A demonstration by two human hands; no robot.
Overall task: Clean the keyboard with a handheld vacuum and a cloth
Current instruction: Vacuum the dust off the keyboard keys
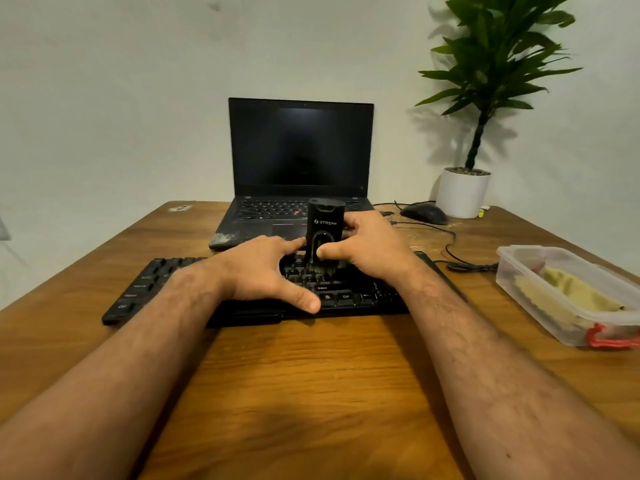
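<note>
A black keyboard [145, 289] lies across the middle of the wooden table. A black handheld vacuum [325, 223] stands upright on its keys, brush end down. My right hand [370, 247] wraps around the vacuum from the right, thumb on its front. My left hand [263, 271] rests flat on the keyboard with fingers spread, its fingertips touching the vacuum's lower left side. A yellow cloth [571, 289] lies inside a clear plastic box at the right.
An open laptop [301, 150] with a dark screen sits behind the keyboard. A black mouse [424, 213] and its cable lie to the right, beside a white potted plant [462, 192]. The clear plastic box [519, 271] sits near the right table edge.
</note>
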